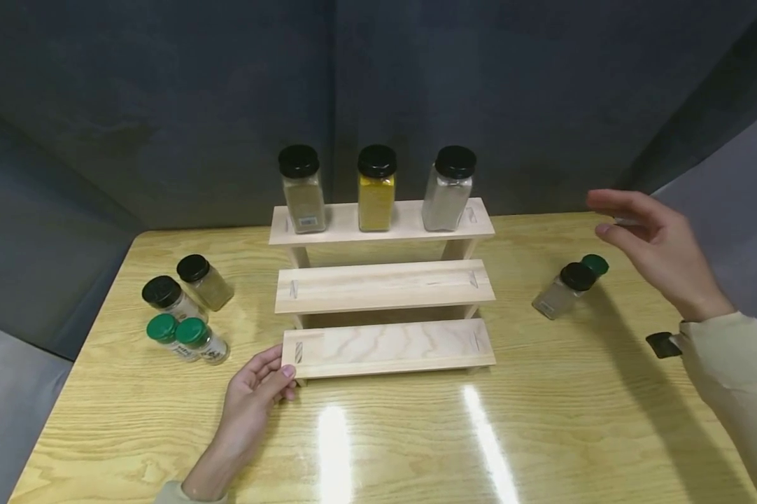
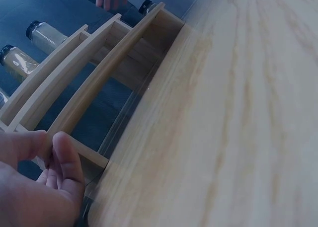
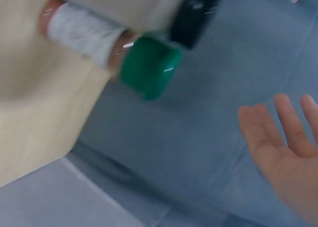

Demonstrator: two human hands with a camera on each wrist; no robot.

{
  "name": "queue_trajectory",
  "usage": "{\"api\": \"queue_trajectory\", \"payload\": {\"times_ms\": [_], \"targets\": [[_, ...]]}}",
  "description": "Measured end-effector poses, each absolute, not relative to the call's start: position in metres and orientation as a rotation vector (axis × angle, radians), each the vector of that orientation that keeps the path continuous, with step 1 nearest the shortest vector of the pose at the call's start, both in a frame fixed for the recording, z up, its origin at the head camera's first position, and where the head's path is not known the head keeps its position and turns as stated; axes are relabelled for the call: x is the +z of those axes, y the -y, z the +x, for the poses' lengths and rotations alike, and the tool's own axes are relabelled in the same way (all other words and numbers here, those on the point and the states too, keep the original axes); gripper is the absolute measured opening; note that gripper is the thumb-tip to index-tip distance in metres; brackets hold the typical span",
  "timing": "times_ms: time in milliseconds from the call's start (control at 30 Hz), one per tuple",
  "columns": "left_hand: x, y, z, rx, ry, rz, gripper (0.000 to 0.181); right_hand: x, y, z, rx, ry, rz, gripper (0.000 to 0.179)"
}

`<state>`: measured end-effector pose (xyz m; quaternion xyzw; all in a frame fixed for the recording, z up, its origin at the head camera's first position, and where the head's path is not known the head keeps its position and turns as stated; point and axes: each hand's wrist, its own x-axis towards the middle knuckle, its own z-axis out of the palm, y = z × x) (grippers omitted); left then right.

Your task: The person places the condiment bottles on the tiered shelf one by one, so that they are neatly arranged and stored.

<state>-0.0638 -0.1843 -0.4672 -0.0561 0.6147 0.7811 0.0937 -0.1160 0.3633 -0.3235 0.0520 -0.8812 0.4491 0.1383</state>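
Observation:
A three-tier wooden spice rack (image 1: 385, 283) stands mid-table. My left hand (image 1: 255, 392) grips the left end of its lowest step; in the left wrist view the thumb and fingers (image 2: 67, 160) pinch the board's end. My right hand (image 1: 662, 245) is raised at the right with nothing in it, its fingers extended and spread in the right wrist view. Below and left of it stand a black-capped spice jar (image 1: 555, 297) and, partly hidden behind, a green-capped spice jar (image 1: 595, 264), whose white label and reddish-brown contents show in the right wrist view.
On the top step are three black-capped jars, a greenish-brown one (image 1: 304, 199), a yellow one (image 1: 376, 199) and a pale grey one (image 1: 446, 199). Several black- and green-capped jars (image 1: 211, 287) cluster at the table's left. A dark curtain (image 1: 479, 84) hangs behind the table.

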Motion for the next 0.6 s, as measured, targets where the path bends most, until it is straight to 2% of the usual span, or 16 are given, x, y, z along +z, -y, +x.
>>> {"api": "queue_trajectory", "payload": {"times_ms": [300,600], "targets": [[-0.466,0.184,-0.064,2.309,-1.828,-0.175,0.045,-0.346,-0.39,-0.106,1.206,2.654,0.072,0.051],[-0.465,0.183,-0.064,2.303,-1.828,-0.189,0.045,-0.365,-0.407,-0.103,1.173,2.672,0.159,0.063]]}}
